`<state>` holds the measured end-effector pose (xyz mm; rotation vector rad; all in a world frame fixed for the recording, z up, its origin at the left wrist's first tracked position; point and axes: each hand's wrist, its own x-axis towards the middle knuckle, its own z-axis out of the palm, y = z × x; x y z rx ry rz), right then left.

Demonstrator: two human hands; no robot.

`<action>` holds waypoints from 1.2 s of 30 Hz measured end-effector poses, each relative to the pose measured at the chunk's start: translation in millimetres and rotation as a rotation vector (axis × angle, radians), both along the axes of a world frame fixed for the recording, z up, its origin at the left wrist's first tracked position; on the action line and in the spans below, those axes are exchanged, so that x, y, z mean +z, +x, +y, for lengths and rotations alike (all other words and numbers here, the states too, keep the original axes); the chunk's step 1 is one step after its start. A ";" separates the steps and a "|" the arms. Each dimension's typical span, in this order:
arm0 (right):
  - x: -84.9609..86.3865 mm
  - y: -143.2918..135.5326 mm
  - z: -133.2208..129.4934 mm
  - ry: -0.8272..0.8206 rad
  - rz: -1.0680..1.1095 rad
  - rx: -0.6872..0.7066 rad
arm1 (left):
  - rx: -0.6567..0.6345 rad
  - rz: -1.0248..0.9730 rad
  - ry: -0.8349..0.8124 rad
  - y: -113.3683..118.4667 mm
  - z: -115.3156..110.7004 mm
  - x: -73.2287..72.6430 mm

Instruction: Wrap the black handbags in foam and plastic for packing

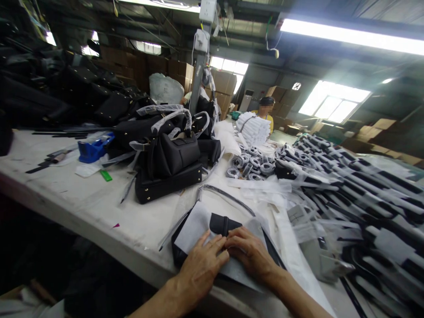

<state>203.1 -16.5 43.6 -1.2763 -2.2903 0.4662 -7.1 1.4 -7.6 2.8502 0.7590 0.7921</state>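
A black bag point(180, 249) lies at the front edge of the white table, partly covered by thin white sheeting point(192, 229). Across its middle runs a black strap tab point(220, 224). My left hand point(202, 260) rests on the sheeting and bag, its fingers partly spread. Beside it, my right hand point(250, 251) has its fingers bent together at the lower end of the tab; whatever is between them is hidden. The fingertips of both hands nearly meet. A plastic-wrapped handle point(228, 194) arches behind the bag.
Black handbags point(175, 154) stand on the table point(145, 229) behind, beside a blue tape dispenser point(94, 148). Wrapped rolls point(255, 163) and piled wrapped black straps point(357, 190) fill the right. Farther back are a pole point(198, 79) and a person in yellow point(266, 112).
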 end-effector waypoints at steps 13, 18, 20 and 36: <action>16.1 -11.6 14.0 -0.115 -0.339 0.003 | -0.023 0.058 -0.254 2.5 11.5 11.7; 18.9 -12.0 22.6 -0.043 -0.475 0.122 | -0.065 0.112 -0.452 -1.8 15.3 29.1; 19.9 -12.1 24.4 -0.016 -0.515 0.151 | -0.063 0.095 -0.492 -3.0 15.1 31.6; 7.5 -39.8 -8.2 0.027 -0.410 -0.399 | 0.006 0.026 -0.324 -8.4 7.2 33.7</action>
